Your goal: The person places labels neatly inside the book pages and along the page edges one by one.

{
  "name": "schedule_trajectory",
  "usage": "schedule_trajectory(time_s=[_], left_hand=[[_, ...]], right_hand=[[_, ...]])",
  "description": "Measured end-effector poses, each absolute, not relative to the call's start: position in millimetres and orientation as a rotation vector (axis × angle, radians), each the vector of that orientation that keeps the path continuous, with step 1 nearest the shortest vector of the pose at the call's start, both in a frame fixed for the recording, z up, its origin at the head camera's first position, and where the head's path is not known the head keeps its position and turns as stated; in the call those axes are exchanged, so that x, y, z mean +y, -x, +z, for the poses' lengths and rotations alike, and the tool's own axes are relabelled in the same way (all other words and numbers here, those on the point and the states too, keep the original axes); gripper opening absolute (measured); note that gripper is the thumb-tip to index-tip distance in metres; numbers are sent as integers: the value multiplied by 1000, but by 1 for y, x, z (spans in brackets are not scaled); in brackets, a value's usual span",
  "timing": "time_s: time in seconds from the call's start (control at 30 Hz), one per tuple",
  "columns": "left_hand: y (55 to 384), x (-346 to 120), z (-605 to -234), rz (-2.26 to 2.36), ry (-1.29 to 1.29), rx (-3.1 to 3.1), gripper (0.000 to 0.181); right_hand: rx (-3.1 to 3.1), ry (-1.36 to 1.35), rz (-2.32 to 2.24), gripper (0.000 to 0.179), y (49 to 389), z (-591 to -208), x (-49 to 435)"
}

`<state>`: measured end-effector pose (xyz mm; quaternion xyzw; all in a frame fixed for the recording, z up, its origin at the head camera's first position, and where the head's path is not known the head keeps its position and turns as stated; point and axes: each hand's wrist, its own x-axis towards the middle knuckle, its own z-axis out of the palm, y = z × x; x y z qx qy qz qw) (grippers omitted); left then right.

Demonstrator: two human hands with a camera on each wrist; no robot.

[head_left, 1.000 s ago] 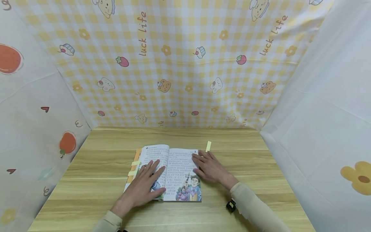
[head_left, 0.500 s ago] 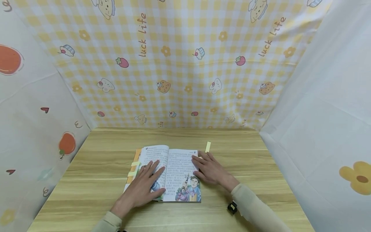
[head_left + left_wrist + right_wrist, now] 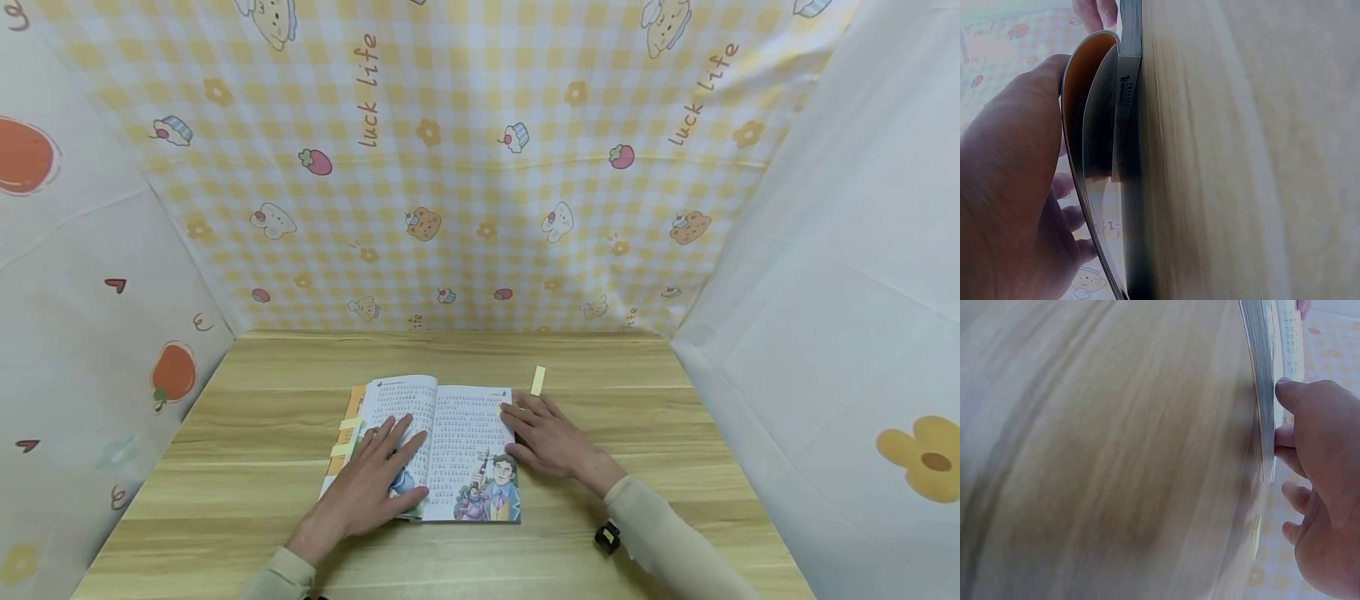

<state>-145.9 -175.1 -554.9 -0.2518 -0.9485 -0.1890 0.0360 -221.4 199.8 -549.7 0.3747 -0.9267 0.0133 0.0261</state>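
Note:
An open book (image 3: 471, 425) lies on the wooden table, with printed text and a coloured drawing of people on its right page. My left hand (image 3: 367, 483) rests spread on the left page, covering part of a picture there. In the left wrist view the left side of the book (image 3: 1075, 119) bows up off the table under that hand. My right hand (image 3: 551, 437) touches the outer edge of the right page with its fingertips. The right wrist view has the thumb and a finger of the right hand (image 3: 1329, 469) against the thick page block (image 3: 1261, 375).
Pale yellow sticky tabs (image 3: 345, 448) stick out along the book's left edge. A pale yellow strip (image 3: 537, 380) lies just beyond my right hand. A small black object (image 3: 607, 537) shows by the right sleeve. A checked cloth (image 3: 480, 167) hangs behind the table (image 3: 637, 392).
My right hand has shifted slightly to the right, toward the page's outer edge. The left hand and the book stay as they were.

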Motion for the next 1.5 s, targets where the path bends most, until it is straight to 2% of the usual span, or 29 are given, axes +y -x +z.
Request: schedule_trajectory(time_s=[1.17, 1.5], left_hand=[[147, -173, -554, -569, 772, -2905, 84], [147, -171, -555, -532, 791, -2867, 78]], right_hand=[[-2890, -1078, 151, 63, 216, -552, 211], [-2787, -1143, 151, 59, 210, -552, 211]])
